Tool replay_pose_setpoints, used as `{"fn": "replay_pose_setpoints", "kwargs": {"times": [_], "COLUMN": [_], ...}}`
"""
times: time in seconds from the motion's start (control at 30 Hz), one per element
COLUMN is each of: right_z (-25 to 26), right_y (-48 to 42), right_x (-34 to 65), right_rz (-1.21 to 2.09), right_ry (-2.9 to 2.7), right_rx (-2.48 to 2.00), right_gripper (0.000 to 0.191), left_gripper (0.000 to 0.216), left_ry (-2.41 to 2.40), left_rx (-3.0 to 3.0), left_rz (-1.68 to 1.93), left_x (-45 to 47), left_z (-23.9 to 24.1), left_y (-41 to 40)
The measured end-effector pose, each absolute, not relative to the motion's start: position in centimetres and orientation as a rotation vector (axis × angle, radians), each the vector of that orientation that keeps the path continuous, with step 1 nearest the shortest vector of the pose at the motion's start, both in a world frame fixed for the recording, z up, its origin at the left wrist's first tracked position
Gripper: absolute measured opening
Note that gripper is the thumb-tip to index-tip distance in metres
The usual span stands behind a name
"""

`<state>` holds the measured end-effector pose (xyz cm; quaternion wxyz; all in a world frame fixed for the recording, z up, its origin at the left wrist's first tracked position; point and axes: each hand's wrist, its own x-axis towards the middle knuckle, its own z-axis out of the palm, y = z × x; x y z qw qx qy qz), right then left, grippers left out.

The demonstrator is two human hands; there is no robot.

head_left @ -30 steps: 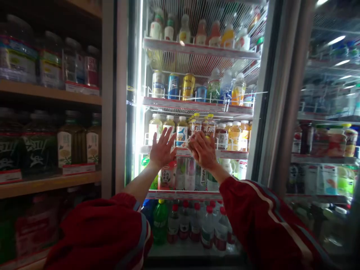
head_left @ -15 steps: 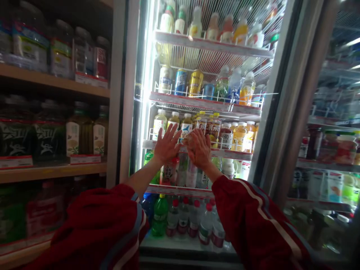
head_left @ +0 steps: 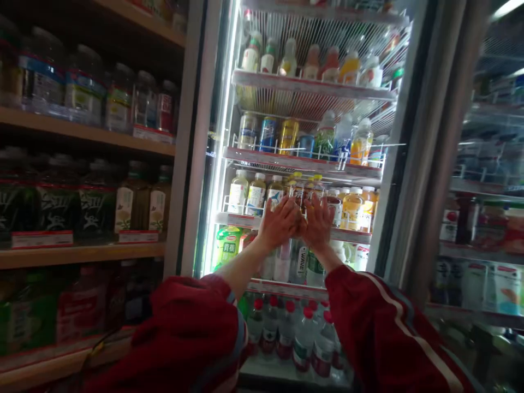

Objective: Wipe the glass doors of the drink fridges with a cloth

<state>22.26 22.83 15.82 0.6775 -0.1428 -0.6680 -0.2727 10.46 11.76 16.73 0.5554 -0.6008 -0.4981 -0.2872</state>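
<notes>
My left hand [head_left: 280, 222] reaches forward with its back towards me and its fingers apart, somewhat bent and blurred. Close against its right side is my right hand [head_left: 317, 222], fingers spread and pointing up. The two hands meet near the thumbs. I see nothing held in either one, though the palms are hidden. Both are in front of the middle shelf of a lit drinks fridge [head_left: 245, 220]. Around them stand a bottle with a blue fish-tail label [head_left: 275, 192], yellow-capped bottles [head_left: 317, 185] partly hidden by my fingers, and orange drink bottles [head_left: 352, 208].
Wooden shelves [head_left: 82, 256] with large drink bottles stand at the left. A metal door frame [head_left: 426, 164] and another stocked fridge section [head_left: 483, 218] are at the right. Cans [head_left: 289, 136] line the shelf above; red-capped bottles [head_left: 303, 338] stand at the bottom.
My left hand has moved right until it meets my right hand, which has shifted slightly right with its fingers more spread. The view has tilted up and turned a little left.
</notes>
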Motion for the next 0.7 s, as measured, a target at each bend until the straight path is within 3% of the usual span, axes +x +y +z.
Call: {"fn": "replay_pose_setpoints", "kwargs": {"times": [0.33, 0.53, 0.7], "right_z": [15.5, 15.3, 15.3], "right_y": [22.0, 22.4, 22.4], "right_x": [22.1, 22.1, 22.2], "right_rz": [-0.691, -0.665, -0.671], "right_ry": [-1.639, -1.632, -1.635], "right_rx": [-0.508, -0.474, -0.475], "right_gripper": [0.050, 0.052, 0.052], "left_gripper": [0.041, 0.059, 0.046], "left_ry": [-1.392, -1.238, -1.234], "left_rx": [-1.011, -1.112, -1.196], "left_rz": [-0.944, -0.902, -0.825], "left_x": [3.6, 6.4, 3.7], "left_z": [18.4, 16.7, 16.2], "left_y": [7.4, 9.9, 8.1]}}
